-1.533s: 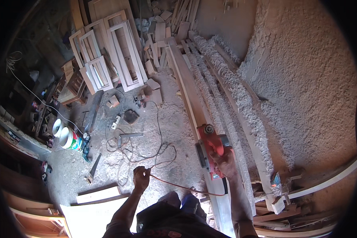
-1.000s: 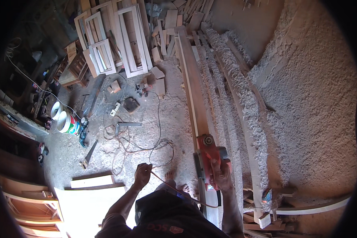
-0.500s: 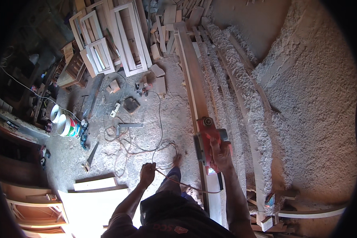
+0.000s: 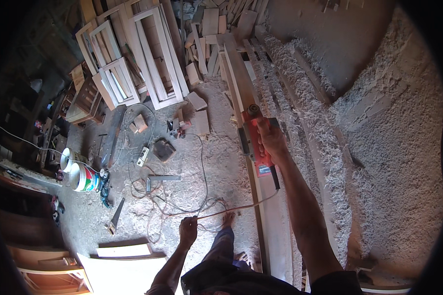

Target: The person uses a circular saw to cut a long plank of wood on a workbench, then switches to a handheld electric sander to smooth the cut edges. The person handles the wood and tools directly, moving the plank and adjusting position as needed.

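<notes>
My right hand (image 4: 272,140) is wrapped round the handle of a red electric planer (image 4: 259,147). The planer rests on a long wooden plank (image 4: 244,83) that runs away from me, with a dark knob at its front end. From its rear comes a power cord (image 4: 241,211), brownish and drawn across to my left side. My left hand (image 4: 188,231) is closed on that cord, holding it off the floor beside the plank.
Wood shavings (image 4: 305,113) heap along the boards at right. Wooden frames (image 4: 158,59) lean at the far left, near offcuts (image 4: 209,29). On the floor lie a handsaw (image 4: 116,216), a steel square (image 4: 163,178), a power strip (image 4: 142,156) and tangled cables. White buckets (image 4: 81,178) stand at left.
My right hand has pushed the planer forward, farther along the plank. The cord trails after it, now slanting up from my left hand to the planer.
</notes>
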`<state>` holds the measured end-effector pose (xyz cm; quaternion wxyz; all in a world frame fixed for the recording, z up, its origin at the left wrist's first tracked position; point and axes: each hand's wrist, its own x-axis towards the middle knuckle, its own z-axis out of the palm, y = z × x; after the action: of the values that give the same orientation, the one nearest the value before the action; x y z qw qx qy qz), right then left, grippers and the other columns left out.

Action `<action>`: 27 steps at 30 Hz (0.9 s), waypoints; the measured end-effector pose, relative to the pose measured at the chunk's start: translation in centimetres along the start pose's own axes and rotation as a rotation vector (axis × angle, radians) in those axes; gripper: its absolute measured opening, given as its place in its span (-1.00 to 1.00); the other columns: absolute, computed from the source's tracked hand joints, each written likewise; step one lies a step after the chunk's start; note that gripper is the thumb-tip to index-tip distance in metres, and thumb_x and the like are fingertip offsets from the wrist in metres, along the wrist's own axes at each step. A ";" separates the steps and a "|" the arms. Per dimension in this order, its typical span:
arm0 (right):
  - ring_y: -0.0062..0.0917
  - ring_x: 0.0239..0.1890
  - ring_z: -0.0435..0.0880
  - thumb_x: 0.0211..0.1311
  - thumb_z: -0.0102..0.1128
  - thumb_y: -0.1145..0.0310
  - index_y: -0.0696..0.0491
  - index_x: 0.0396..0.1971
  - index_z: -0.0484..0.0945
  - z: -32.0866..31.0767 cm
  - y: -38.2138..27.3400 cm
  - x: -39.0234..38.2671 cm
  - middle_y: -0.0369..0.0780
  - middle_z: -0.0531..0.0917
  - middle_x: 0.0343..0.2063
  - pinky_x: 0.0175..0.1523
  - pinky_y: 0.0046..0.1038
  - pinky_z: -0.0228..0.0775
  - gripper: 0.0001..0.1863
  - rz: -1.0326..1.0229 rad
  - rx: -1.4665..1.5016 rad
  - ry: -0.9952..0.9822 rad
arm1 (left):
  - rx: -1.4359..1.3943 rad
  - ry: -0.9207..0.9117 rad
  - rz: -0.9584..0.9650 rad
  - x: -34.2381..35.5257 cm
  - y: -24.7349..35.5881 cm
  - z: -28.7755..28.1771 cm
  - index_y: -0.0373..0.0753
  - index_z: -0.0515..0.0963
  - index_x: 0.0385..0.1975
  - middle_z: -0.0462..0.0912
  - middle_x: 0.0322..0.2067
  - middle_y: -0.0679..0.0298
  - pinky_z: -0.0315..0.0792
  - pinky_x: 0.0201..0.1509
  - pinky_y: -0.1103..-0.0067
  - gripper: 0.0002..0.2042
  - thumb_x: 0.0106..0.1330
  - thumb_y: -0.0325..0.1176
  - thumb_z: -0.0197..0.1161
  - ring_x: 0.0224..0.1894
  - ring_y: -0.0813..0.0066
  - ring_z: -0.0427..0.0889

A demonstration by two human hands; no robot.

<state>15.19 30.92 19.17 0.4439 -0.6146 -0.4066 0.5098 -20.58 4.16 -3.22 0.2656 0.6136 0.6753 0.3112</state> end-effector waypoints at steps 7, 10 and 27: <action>-0.62 -0.77 0.43 0.43 0.10 -0.29 0.02 -0.42 0.42 2.5 -4.0 15.4 -0.33 0.45 -0.68 -0.73 -0.45 0.27 -0.40 -0.066 0.065 -0.027 | -0.042 -0.032 -0.199 2.5 2.5 -0.3 -0.28 0.60 -0.42 0.65 -0.48 -0.04 0.48 -0.34 0.21 -0.74 0.40 -0.21 0.37 -0.40 -0.12 0.67; -0.61 -0.75 0.43 0.43 0.09 -0.28 0.02 -0.41 0.43 2.7 -4.9 15.4 -0.33 0.45 -0.67 -0.72 -0.43 0.26 -0.41 -0.019 0.050 0.002 | -0.063 -0.052 -0.132 1.3 3.1 -1.1 -0.24 0.57 -0.41 0.64 -0.54 -0.04 0.45 -0.43 0.20 -0.74 0.43 -0.19 0.35 -0.45 -0.14 0.68; -0.66 -0.64 0.58 0.44 0.08 -0.32 0.17 0.06 0.56 -13.1 15.5 -55.4 -0.31 0.55 -0.66 -0.53 -0.53 0.43 -0.26 0.225 -0.019 0.005 | -0.046 -0.479 0.582 -16.3 11.6 -4.6 -0.21 0.66 -0.26 0.73 -0.28 0.18 0.61 -0.18 0.37 -0.90 0.37 -0.34 0.37 -0.20 0.18 0.74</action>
<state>20.53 -27.81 20.16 0.3790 -0.6618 -0.3387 0.5511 -14.59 -11.84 8.16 0.3303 0.8291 0.3842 0.2364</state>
